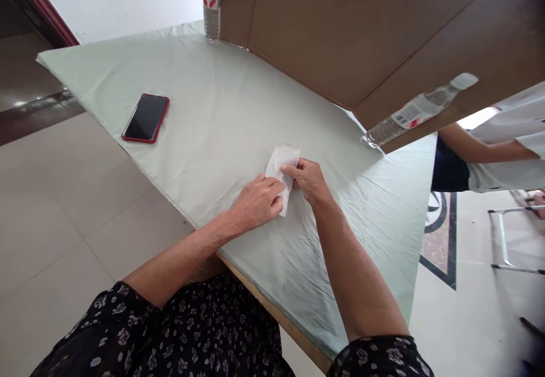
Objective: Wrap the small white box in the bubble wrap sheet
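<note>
A folded white paper tissue point(281, 156) is held between my two hands, just above or on the pale green cloth of the table. My left hand point(260, 198) has its fingers curled on the tissue's lower left part. On the upper right edge my right hand point(310, 179) pinches it, with the thumb lying on top and the other fingers behind. Part of the tissue is hidden under my fingers.
The table point(204, 116) bears a phone with a red case point(147, 118) at left. Brown cardboard panels point(323, 36) stand at the back, with a water bottle point(212, 5) and another water bottle point(419, 110) against them. A seated person point(489, 150) is at right, near a metal frame point(504, 238).
</note>
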Motion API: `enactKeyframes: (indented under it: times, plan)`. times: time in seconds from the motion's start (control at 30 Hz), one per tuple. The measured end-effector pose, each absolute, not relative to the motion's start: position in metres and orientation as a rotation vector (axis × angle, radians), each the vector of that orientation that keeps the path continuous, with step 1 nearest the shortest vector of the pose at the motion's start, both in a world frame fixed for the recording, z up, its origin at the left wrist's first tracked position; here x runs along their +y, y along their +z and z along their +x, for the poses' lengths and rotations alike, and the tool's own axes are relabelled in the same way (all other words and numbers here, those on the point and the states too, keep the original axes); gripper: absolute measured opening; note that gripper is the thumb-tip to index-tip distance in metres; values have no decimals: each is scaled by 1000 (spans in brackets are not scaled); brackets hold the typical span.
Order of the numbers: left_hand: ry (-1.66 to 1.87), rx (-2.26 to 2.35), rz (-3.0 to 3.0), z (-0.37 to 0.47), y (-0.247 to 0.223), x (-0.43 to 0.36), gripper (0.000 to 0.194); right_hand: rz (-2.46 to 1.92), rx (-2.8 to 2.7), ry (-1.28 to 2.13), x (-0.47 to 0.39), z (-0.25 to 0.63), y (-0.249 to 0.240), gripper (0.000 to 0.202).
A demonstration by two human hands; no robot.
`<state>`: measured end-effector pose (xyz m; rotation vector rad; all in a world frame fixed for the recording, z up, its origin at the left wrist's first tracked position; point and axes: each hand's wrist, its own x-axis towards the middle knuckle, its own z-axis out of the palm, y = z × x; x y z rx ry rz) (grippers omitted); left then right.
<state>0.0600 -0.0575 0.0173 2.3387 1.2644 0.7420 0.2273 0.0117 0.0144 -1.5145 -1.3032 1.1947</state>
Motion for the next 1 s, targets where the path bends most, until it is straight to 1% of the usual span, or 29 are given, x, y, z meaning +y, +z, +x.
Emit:
enactKeyframes:
  times: [0.17, 0.27, 0.43, 0.5, 0.57, 0.63, 0.7, 0.8, 1.0]
  plan:
    - [813, 1230, 2168, 56, 16, -58, 28, -1309, -1232, 1171, -6, 224, 18, 22]
    - [892, 1318, 2059, 57, 16, -63, 31, -1256, -1311, 1129, -23, 223, 23, 21]
    - [1015, 1478, 1907, 57, 15, -65, 54, -1210, -1524, 1036, -47, 224, 25, 21]
    - [1006, 1433, 1926, 55, 14, -60, 66, -1196, -1571, 996, -54, 224, 25, 19]
    - [955, 1323, 1961, 52, 13, -53, 69, -1191, -1620, 943, -61, 223, 25, 18]
    - [898, 1176, 1972, 47, 12, -46, 58, -1195, -1666, 878, -66, 221, 25, 17]
    - [878, 1066, 1945, 44, 11, -42, 42, -1201, -1690, 829, -71, 221, 25, 16]
    - [923, 1033, 1893, 42, 9, -39, 23, -1216, -1688, 792, -74, 221, 23, 15]
    - [955, 1081, 1944, 39, 10, -44, 8, -1204, -1769, 675, -87, 227, 14, 20]
